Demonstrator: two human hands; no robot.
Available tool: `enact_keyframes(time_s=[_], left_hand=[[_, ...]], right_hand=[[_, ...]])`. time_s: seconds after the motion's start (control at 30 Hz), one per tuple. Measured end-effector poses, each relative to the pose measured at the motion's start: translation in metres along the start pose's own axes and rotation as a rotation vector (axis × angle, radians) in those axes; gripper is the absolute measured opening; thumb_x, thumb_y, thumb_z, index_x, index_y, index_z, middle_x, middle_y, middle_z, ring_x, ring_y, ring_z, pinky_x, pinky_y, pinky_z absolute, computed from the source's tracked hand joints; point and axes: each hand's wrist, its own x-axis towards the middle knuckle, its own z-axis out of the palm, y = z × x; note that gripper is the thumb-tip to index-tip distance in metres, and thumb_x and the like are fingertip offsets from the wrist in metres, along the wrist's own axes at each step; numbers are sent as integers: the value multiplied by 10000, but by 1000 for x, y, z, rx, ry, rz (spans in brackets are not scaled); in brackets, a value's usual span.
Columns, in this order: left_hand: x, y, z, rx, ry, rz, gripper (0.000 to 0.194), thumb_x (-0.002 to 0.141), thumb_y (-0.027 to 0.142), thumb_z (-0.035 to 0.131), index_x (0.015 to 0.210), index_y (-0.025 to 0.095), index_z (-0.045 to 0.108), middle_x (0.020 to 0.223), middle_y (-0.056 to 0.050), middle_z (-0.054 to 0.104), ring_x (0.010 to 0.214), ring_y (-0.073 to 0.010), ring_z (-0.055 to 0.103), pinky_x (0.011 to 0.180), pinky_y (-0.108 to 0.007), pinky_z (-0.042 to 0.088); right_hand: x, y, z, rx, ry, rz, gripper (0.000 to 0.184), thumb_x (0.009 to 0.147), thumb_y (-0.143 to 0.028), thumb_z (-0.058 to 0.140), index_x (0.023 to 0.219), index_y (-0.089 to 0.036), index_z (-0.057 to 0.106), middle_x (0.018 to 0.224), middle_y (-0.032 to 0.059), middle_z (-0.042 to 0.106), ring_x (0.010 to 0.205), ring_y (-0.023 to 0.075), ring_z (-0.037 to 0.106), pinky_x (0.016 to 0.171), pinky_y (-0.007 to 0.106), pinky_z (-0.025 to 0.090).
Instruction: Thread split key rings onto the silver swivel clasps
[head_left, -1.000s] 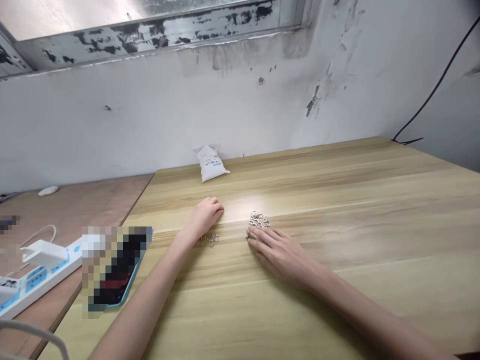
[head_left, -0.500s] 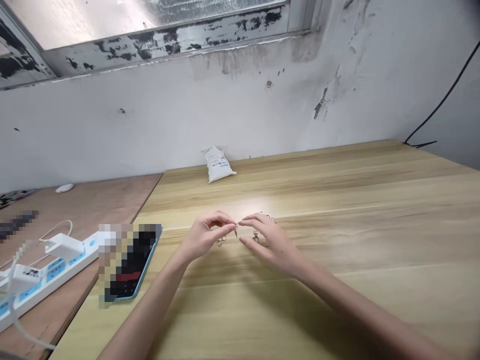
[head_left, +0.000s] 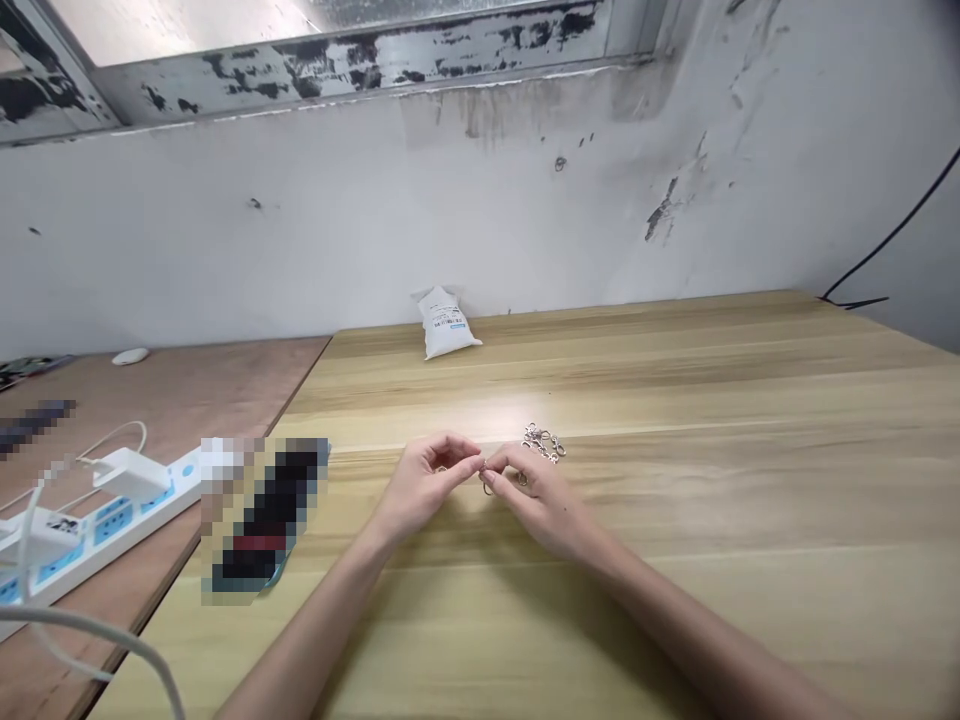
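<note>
Over the wooden table, the fingertips of my two hands meet at a small metal ring. My left hand pinches thumb and forefinger together at its top; the exact part held is too small to see. From the other side, my right hand closes thumb and forefinger on the ring. Just beyond my right hand lies a loose pile of silvery metal rings and small clasps, partly hidden by the fingers. A bit of metal also shows beneath my left hand's curled fingers.
A white plastic packet rests near the wall. Left of my arm lies a blurred-out phone. A white power strip with plugged-in chargers and cables occupies the brown table on the left. A black cable hangs at right.
My right hand has moved left and its fingers, apart before, have closed at the ring beside my left fingertips. More of the ring pile now shows beyond it. The view has shifted slightly.
</note>
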Motion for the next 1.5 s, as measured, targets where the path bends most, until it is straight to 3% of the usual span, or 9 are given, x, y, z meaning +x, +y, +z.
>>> enact_keyframes(time_s=[0.1, 0.3, 0.47, 0.6, 0.73, 0.93, 1.13, 1.37, 1.5], left_hand=[[-3, 3, 2, 175, 30, 98, 201, 882, 362, 642, 836, 179, 713, 828, -43, 731, 772, -168, 662, 725, -281, 522], [-5, 2, 0, 363, -72, 352, 203, 956, 270, 532, 1014, 201, 714, 993, -84, 715, 916, -192, 653, 803, -325, 521], [-3, -3, 1, 583, -30, 593, 178, 959, 200, 519, 1023, 209, 685, 902, -55, 704, 827, -169, 628, 737, -308, 513], [-4, -3, 1, 743, -12, 664, 171, 954, 167, 503, 978, 204, 668, 871, -44, 700, 811, -170, 598, 728, -305, 506], [-4, -2, 1, 905, 74, 611, 159, 935, 176, 512, 907, 213, 663, 1006, -59, 698, 986, -210, 607, 879, -376, 487], [-3, -5, 1, 1004, 107, 548, 152, 934, 175, 496, 914, 214, 642, 1248, -80, 612, 1309, -264, 461, 1129, -509, 302], [-3, -9, 0, 1046, 42, 539, 157, 953, 181, 471, 914, 204, 621, 1315, -88, 574, 1363, -263, 409, 1158, -524, 262], [-3, -6, -3, 1082, -38, 546, 196, 965, 172, 440, 906, 207, 623, 1329, -87, 565, 1385, -253, 385, 1168, -545, 241], [-5, -9, -2, 1078, -109, 542, 208, 942, 140, 452, 949, 214, 647, 1368, -87, 537, 1416, -259, 340, 1182, -560, 216]], right_hand=[[-1, 0, 1, 1, 10, 48, 223, 969, -327, 497, 832, -197, 616, 831, 25, 648, 804, 170, 585, 722, 294, 454], [-2, -1, -4, 182, -5, 111, 262, 970, -384, 488, 865, -192, 632, 834, 32, 650, 794, 171, 583, 715, 292, 458], [-2, 1, -4, 242, -53, 149, 268, 959, -394, 501, 842, -185, 621, 825, 28, 631, 796, 169, 577, 727, 291, 464], [-3, 3, -3, 170, -91, 141, 257, 961, -359, 489, 803, -188, 598, 798, 22, 616, 769, 161, 571, 681, 275, 462], [-1, 8, -11, -173, -33, -69, 232, 968, -306, 482, 791, -201, 589, 750, 11, 643, 725, 159, 573, 746, 317, 446], [2, 10, -27, -714, 167, -475, 150, 952, -183, 541, 846, -226, 637, 736, -6, 692, 743, 158, 595, 910, 372, 402], [-7, -1, -11, -921, 70, -782, 217, 934, -69, 489, 978, -187, 665, 1014, 63, 698, 957, 181, 598, 1025, 406, 392], [0, -4, -28, -962, 23, -778, 224, 936, -49, 479, 960, -171, 665, 795, 23, 658, 752, 159, 551, 931, 384, 426], [0, -15, -19, -912, -28, -874, 231, 946, -68, 470, 885, -182, 662, 782, 11, 652, 738, 155, 538, 891, 344, 432]])
